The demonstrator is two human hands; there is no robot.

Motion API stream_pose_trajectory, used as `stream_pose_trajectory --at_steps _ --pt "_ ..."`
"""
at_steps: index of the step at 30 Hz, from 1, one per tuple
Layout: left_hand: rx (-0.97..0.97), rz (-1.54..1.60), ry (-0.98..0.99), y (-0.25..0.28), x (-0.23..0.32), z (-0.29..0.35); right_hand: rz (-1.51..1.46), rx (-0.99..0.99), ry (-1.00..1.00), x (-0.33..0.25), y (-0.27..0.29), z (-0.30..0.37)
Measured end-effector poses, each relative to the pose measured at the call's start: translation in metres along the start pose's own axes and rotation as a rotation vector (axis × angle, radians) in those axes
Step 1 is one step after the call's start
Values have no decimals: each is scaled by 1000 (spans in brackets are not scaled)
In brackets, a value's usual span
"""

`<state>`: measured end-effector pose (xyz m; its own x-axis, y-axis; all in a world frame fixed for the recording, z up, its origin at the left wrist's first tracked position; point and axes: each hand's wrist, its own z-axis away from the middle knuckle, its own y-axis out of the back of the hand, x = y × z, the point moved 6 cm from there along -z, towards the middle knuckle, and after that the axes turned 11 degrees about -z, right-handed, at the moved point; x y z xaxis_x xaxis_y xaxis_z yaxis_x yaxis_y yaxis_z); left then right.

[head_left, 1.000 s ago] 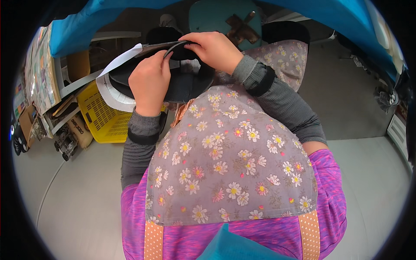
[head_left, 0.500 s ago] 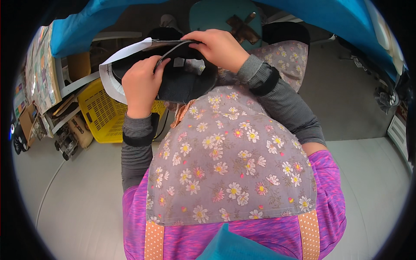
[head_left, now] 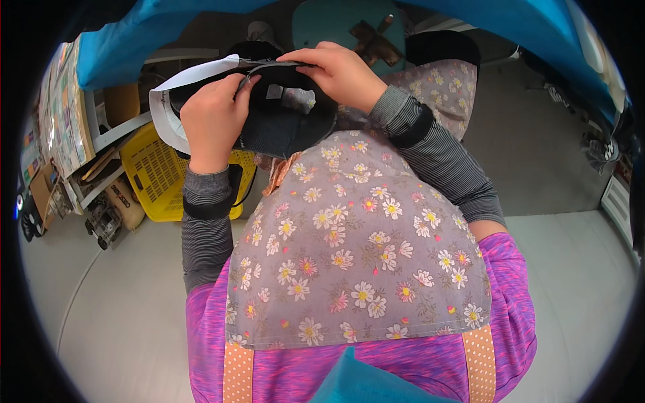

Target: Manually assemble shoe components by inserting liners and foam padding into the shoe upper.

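Observation:
A black cap (head_left: 279, 131) with a curved white part (head_left: 166, 121) along its left side is held above my lap, its inside turned up. A small pale label and a gap that shows flowered cloth are seen inside it. My left hand (head_left: 213, 127) pinches the cap's edge between thumb and fingers, at one end of a thin grey strip (head_left: 265, 66). My right hand (head_left: 342, 75) grips the same edge further right, with the index finger stretched along it. The fingertips partly hide the strip's ends.
Below the cap on the left stands a yellow perforated basket (head_left: 151, 178). A teal stool (head_left: 322, 27) with a brown object on it is beyond my hands. Blue cloth (head_left: 470, 27) arches across the far side. A small toy-like vehicle (head_left: 103, 221) sits on the floor at left.
My left hand has shifted slightly left and up along the cap's edge. The strip, bowed before, lies closer to the edge. My right hand has barely moved.

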<state>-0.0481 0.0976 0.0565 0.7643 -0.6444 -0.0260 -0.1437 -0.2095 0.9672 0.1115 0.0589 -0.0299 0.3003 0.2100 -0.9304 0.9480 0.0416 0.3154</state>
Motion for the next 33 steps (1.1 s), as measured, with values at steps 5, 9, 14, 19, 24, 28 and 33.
stream_pose_trajectory --at_steps 5,9,14,19,24,28,33 --pt "-54 -53 -4 0 0 -6 35 11 23 -6 5 -3" --pt "-72 -61 -24 2 3 -9 90 26 46 -17 13 -11" --pt "-98 -34 -16 2 4 -9 135 25 96 -11 10 -16" --pt "-85 -24 -44 1 5 -11 77 -13 28 -5 3 -19" --pt "-91 -42 -58 3 8 -11 250 -81 74 -22 -2 -33" --pt "-79 -31 -60 1 5 -13 349 -146 125 -21 -8 -38" --pt "-92 -87 -78 0 7 -14 321 -115 133 -17 -6 -33"
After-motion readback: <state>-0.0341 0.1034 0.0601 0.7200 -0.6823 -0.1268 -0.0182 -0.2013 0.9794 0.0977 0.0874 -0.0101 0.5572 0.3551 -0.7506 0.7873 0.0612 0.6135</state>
